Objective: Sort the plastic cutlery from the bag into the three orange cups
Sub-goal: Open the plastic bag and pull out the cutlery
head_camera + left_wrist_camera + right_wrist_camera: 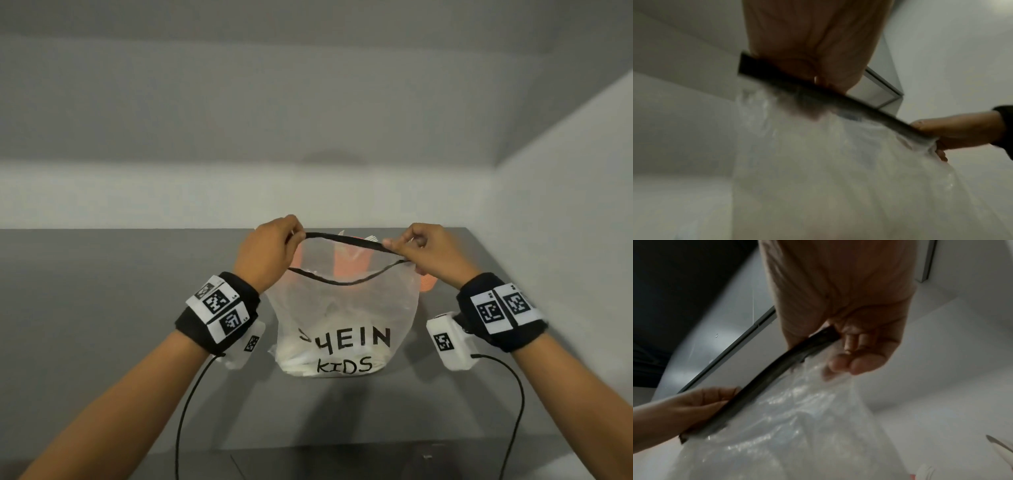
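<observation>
A clear plastic bag (342,318) printed SHEIN KIDS stands on the grey table (120,308), with white cutlery (308,358) heaped in its bottom. My left hand (270,251) pinches the left end of the bag's black zip strip (346,241). My right hand (424,251) pinches the right end, and the mouth gapes between them. Orange cups (352,263) show behind and through the bag, one (428,282) peeking out at its right. The strip (838,97) runs under my left hand (818,48) in the left wrist view. My right hand (838,305) grips the strip (777,369) in the right wrist view.
The table's far edge meets a grey wall (308,120) right behind the cups. A side wall (565,171) closes in on the right. Black cables (185,411) hang from both wristbands over the table's near edge.
</observation>
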Demonstrator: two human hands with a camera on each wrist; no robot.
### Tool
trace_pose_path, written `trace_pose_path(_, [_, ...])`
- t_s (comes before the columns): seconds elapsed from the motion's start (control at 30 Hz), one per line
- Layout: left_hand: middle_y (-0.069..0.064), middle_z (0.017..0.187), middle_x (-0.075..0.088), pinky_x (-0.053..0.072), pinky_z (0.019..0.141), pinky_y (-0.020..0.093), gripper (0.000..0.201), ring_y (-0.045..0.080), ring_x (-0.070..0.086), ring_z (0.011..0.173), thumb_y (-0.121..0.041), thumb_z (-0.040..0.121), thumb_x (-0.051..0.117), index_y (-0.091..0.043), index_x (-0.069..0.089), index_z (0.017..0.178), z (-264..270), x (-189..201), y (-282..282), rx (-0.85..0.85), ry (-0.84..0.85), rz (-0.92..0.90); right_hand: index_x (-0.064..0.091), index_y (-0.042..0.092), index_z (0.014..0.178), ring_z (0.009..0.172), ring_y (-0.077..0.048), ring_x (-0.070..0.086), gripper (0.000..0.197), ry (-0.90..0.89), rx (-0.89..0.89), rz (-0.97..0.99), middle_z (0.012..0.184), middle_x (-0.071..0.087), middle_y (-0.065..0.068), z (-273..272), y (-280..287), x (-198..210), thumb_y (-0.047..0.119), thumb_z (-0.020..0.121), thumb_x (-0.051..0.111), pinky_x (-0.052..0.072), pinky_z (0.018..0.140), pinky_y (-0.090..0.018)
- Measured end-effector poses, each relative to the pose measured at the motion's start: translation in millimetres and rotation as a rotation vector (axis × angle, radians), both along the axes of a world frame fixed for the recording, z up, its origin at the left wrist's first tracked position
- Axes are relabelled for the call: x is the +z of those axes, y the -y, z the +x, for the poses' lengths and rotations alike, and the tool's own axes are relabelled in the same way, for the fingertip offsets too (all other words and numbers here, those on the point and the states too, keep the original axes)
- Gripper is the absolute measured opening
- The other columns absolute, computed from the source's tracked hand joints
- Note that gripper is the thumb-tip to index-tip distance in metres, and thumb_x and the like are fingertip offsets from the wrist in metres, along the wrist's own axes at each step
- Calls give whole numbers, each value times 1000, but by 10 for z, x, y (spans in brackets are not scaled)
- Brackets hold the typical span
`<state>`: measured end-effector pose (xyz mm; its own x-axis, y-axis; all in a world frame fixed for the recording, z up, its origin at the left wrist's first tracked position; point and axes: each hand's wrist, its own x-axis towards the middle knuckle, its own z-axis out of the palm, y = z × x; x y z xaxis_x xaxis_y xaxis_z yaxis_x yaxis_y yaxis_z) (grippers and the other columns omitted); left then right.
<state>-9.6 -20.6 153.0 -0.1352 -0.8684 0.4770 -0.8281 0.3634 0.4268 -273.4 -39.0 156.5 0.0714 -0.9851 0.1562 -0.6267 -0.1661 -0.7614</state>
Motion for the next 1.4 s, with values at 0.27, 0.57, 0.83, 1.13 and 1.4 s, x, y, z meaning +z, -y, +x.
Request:
trace_pose_path(0.27, [2, 107, 61, 38, 66, 29, 53, 25, 61, 92, -49, 78, 65, -18, 47, 117, -87, -198, -104, 78, 420, 166, 62, 3, 90, 72, -23, 65, 19, 197, -16, 370, 80, 63, -9, 41, -58, -105, 20, 93, 54, 55, 60, -25])
trace_pose_path(0.57, [12, 92, 64, 50, 63, 30, 19, 26, 59, 75, -13, 92, 45, -7, 60, 103, 31, -896, 51, 200, -166, 780, 63, -4, 92, 63, -22, 69, 28, 1199, -40, 794, 70, 70, -15, 137, -200, -318, 5, 95, 37, 58, 58, -33])
trace_pose_path(0.83, [12, 46, 63, 53, 44, 32, 27, 23, 56, 67, -1, 97, 32, 0, 54, 81, -29, -935, 103, 222, -1636, 1102, 58, 18, 68, 42, 3, 54, 18, 207, 314, 794, 46, 60, 13, 247, -619, -712, 17, 85, 64, 37, 44, -8])
trace_pose_path(1.13, [-7, 40, 51, 36, 34, 12, 31, 1, 46, 33, -17, 89, 56, -12, 50, 58, -8, -1069, -280, -118, -711, 1312, 65, -9, 98, 83, -34, 71, 81, 1280, 60, 850, 97, 70, -24, -118, -324, -817, 15, 25, 90, 59, 66, -47])
trace_pose_path(1.4, [5, 76, 73, 58, 56, 31, 28, 20, 69, 68, -35, 92, 48, -12, 59, 104, 164, -1187, -118, 3, -1181, 1310, 62, 7, 109, 63, -7, 67, 45, 857, 8, 803, 83, 71, -6, 33, -394, -1073, 24, 69, 75, 54, 59, -19])
